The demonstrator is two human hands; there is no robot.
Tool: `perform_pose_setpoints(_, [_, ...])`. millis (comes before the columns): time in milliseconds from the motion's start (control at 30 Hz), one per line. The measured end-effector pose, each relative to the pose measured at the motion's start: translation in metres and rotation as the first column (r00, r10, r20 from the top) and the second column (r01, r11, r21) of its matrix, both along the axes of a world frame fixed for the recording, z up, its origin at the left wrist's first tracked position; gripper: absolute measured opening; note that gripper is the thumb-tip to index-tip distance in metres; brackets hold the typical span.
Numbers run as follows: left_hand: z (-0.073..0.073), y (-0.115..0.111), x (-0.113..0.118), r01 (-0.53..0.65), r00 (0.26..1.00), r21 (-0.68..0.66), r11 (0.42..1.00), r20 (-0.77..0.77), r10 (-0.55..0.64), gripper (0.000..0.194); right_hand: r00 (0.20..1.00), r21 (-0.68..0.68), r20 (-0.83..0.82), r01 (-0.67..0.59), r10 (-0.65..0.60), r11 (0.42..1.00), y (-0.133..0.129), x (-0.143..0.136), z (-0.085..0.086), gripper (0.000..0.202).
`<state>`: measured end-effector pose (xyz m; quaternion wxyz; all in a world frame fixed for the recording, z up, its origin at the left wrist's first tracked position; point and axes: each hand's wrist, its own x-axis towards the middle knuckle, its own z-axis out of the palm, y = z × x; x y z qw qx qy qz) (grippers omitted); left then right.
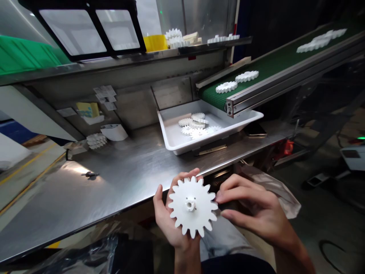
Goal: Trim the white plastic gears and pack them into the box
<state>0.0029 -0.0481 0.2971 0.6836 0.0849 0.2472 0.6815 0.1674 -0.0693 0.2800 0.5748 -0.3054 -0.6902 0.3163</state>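
Observation:
A white plastic gear [182, 219] with a small raised hub at its centre faces up in my left hand [169, 224]. The palm and fingers support it from below and behind, and most of them are hidden under it. My right hand [253, 207] is at the gear's right edge, with its index fingertip close to or touching the teeth. A gap shows between the right thumb and fingers, and nothing is visible in it. Past the hands, a white tray [168, 142] on the steel bench holds several more white gears [196, 133].
A green conveyor belt [270, 62] slopes down to the tray from the right, carrying several gears. More gears [175, 38] sit on the shelf above. On the bench [128, 163] are a stack of gears [96, 140] and a small dark tool [90, 174]. A green bin [25, 55] stands upper left.

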Motion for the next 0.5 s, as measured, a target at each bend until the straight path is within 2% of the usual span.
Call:
perform_pose_setpoints(267, [-0.0027, -0.0008, 0.0004, -0.095, 0.994, 0.011, 0.995, -0.06, 0.096, 0.049, 0.995, 0.073, 0.061, 0.073, -0.078, 0.995, -0.003, -0.0119, 0.0023, 0.032])
perform_pose_setpoints(500, [-0.0026, 0.0043, -0.0029, -0.014, 0.999, 0.009, 1.0, -0.048, 0.015, 0.052, 0.994, -0.002, 0.106, -0.017, 0.017, 1.0, -0.0023, -0.0064, 0.0012, 0.032])
